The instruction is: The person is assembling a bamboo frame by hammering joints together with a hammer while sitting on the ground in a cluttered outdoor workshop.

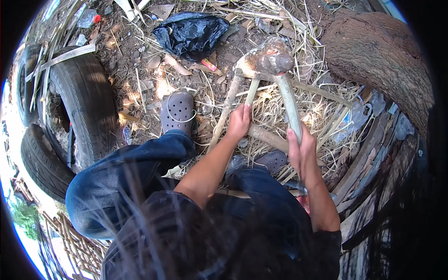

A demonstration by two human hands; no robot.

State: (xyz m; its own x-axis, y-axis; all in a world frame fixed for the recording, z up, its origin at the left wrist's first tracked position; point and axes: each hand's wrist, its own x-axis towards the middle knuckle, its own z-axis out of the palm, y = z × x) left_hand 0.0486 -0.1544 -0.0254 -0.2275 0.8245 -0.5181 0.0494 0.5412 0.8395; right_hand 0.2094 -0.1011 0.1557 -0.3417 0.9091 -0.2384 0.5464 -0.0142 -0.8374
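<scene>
My right hand (302, 149) is wrapped round the pale greenish handle of a mallet-like tool (290, 105). Its dark, rounded head is at the upper end, over or against a rough wooden block (248, 63). To the left, my left hand (239, 122) is closed on a short pale stick (252, 92), whose far end reaches the same block. Whether that end touches or enters the block is hard to tell. Wooden poles (226, 112) spread from the block towards me, like legs, and a thicker pole (268, 138) crosses below my hands.
Old tyres (88, 100) stand at left. A thick tree trunk (373, 56) lies at far right, near clear plastic waste (352, 121). A black plastic bag (191, 35) rests on the littered ground beyond my grey clog (178, 112). Straw (308, 42) and strips cover the soil.
</scene>
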